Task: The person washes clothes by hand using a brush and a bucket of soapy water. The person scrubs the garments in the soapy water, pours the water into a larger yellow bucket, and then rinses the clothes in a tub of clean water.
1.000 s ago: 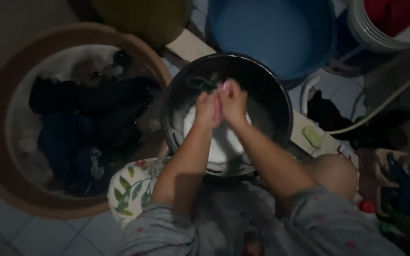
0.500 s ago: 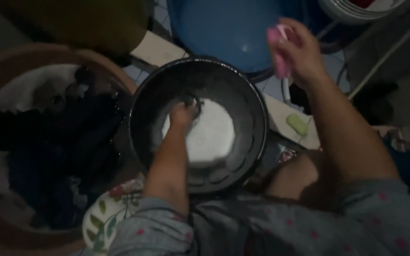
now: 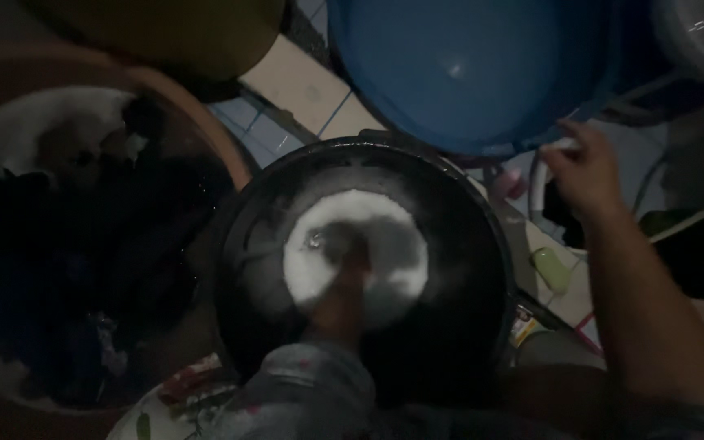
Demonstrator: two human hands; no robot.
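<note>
Your left hand [image 3: 344, 281] dips into the foam [image 3: 356, 257] in the black basin [image 3: 466, 326]; its grip can't be told. Your right hand [image 3: 584, 171] rests half-curled on a white hose [image 3: 538, 175], by one blue tub [image 3: 466, 65], one brown tub [image 3: 205, 130], one green soap [image 3: 551, 270].

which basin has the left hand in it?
The black basin in the middle: the left hand reaches into its white suds. The brown basin holds dark laundry; the blue basin has no hand in it.
</note>
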